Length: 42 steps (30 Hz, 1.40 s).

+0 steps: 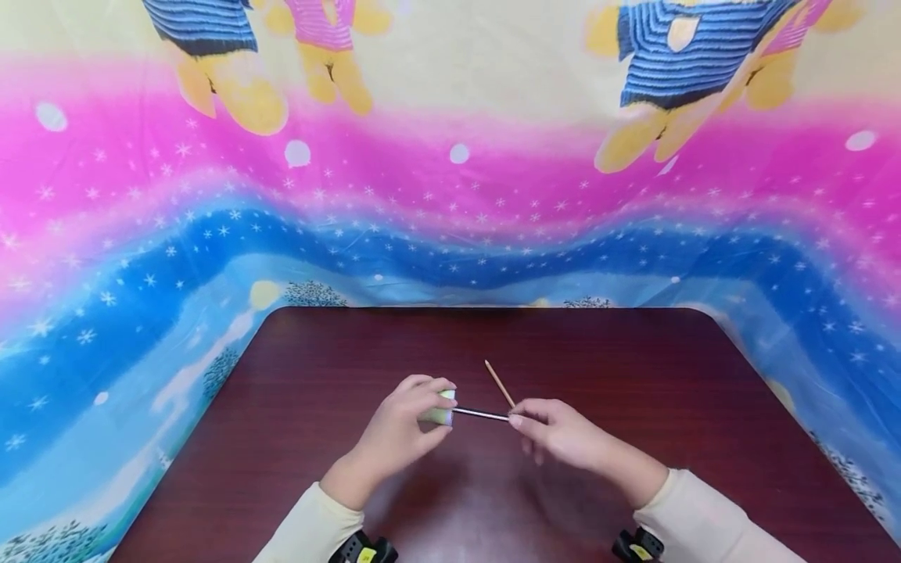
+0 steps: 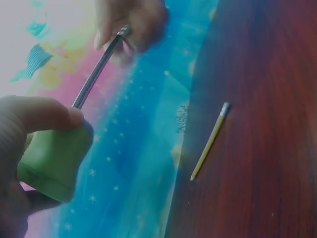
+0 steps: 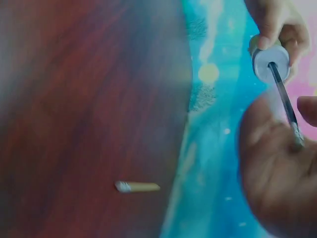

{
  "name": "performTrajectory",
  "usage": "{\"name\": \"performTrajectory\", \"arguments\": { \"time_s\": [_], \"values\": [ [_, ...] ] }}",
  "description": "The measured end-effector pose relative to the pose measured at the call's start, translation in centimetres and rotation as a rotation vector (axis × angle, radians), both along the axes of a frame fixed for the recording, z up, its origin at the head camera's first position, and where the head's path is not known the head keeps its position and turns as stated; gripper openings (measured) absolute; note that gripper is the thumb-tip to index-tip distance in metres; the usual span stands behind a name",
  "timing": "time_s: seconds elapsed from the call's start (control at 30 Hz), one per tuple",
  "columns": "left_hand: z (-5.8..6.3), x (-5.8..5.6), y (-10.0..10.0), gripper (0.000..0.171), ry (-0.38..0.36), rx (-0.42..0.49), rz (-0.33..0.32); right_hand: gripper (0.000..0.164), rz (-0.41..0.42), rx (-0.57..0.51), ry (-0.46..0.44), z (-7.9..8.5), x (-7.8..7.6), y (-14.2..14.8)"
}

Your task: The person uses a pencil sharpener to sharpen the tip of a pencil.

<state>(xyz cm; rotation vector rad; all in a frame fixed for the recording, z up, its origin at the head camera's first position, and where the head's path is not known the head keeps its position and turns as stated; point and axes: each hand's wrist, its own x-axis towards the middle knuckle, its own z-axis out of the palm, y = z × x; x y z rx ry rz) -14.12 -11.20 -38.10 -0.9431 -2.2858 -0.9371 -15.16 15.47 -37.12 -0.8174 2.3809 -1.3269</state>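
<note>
My left hand (image 1: 403, 418) grips a green pencil sharpener (image 2: 57, 156), thumb on one side and fingers on the other. In the right wrist view the sharpener's pale round end (image 3: 277, 58) faces my right hand (image 1: 563, 435). A dark pencil (image 1: 482, 414) sticks out of a hole in that end. At its metal-capped end, the thumb and fingertips of my right hand pinch the pencil; the hand looks blurred in the left wrist view. Both hands are above the table, with the pencil nearly level between them. The tip inside the sharpener is hidden.
A yellow pencil (image 2: 209, 144) with a metal-capped end lies on the dark red wooden table (image 1: 338, 344), beyond the hands. Behind and beside the table hangs a colourful printed cloth (image 1: 450, 188) with bears and snowflakes.
</note>
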Motion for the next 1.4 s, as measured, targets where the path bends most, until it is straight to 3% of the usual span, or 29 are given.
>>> {"name": "performTrajectory", "arguments": {
  "time_s": [0.1, 0.17, 0.23, 0.3, 0.37, 0.4, 0.47, 0.53, 0.67, 0.77, 0.8, 0.87, 0.93, 1.0, 1.1, 1.17, 1.23, 1.3, 1.37, 1.4],
  "values": [
    [0.3, 0.2, -0.3, 0.031, -0.226, 0.071, 0.037, 0.024, -0.051, 0.222, 0.777, -0.6, -0.1, -0.3],
    [0.6, 0.3, -0.4, 0.032, -0.340, 0.111, 0.042, 0.026, -0.107, 0.246, 1.160, -1.2, -0.2, -0.4],
    [0.7, 0.3, -0.4, 0.032, -0.405, 0.135, 0.031, 0.035, -0.113, 0.220, 1.342, -1.7, -0.4, -0.5],
    [0.8, 0.3, -0.4, 0.031, -0.427, 0.136, 0.013, 0.038, -0.114, 0.202, 1.374, -2.0, -0.2, -0.7],
    [0.8, 0.3, -0.4, 0.030, -0.402, 0.119, -0.009, 0.035, -0.105, 0.179, 1.290, -2.1, 0.2, -0.8],
    [0.8, 0.3, -0.4, 0.029, -0.374, 0.107, -0.021, 0.031, -0.096, 0.164, 1.205, -2.1, 0.4, -0.8],
    [0.7, 0.2, -0.4, 0.029, -0.290, 0.065, -0.040, 0.022, -0.076, 0.110, 0.943, -1.9, 0.9, -0.9],
    [0.6, 0.1, -0.4, 0.030, -0.191, 0.022, -0.058, 0.014, -0.083, 0.039, 0.611, -1.5, 1.3, -0.8],
    [0.3, -0.1, -0.2, 0.029, 0.018, -0.039, -0.077, 0.019, -0.060, -0.249, -0.223, -0.6, 1.3, -0.5],
    [0.2, -0.2, 0.1, 0.027, 0.139, -0.051, -0.085, 0.023, -0.030, -0.427, -0.681, -0.3, 0.7, -0.2],
    [0.1, -0.3, 0.1, 0.027, 0.160, -0.051, -0.084, 0.023, -0.012, -0.439, -0.747, -0.3, 0.5, 0.0],
    [0.0, -0.3, 0.2, 0.027, 0.177, -0.053, -0.073, 0.025, 0.000, -0.402, -0.750, -0.2, 0.2, 0.2],
    [-0.1, -0.3, 0.2, 0.028, 0.153, -0.049, -0.049, 0.026, -0.010, -0.297, -0.596, -0.2, 0.0, 0.2],
    [-0.2, -0.2, 0.0, 0.030, 0.087, -0.037, -0.022, 0.029, -0.032, -0.141, -0.294, -0.2, 0.0, 0.1],
    [0.0, 0.0, -0.3, 0.031, -0.062, 0.011, 0.011, 0.035, -0.047, 0.099, 0.384, -0.6, 0.2, -0.1],
    [0.2, 0.2, -0.5, 0.031, -0.184, 0.063, 0.014, 0.033, -0.087, 0.190, 0.846, -1.1, 0.3, -0.4],
    [0.4, 0.3, -0.5, 0.031, -0.296, 0.108, 0.010, 0.032, -0.115, 0.211, 1.189, -1.6, 0.1, -0.7],
    [0.6, 0.4, -0.6, 0.029, -0.379, 0.143, -0.004, 0.032, -0.112, 0.196, 1.360, -2.0, 0.0, -1.0],
    [0.7, 0.4, -0.6, 0.029, -0.404, 0.146, -0.015, 0.033, -0.116, 0.182, 1.395, -2.2, 0.1, -1.2],
    [0.6, 0.4, -0.6, 0.029, -0.393, 0.140, -0.025, 0.034, -0.114, 0.181, 1.367, -2.3, 0.2, -1.3]
  ]
}}
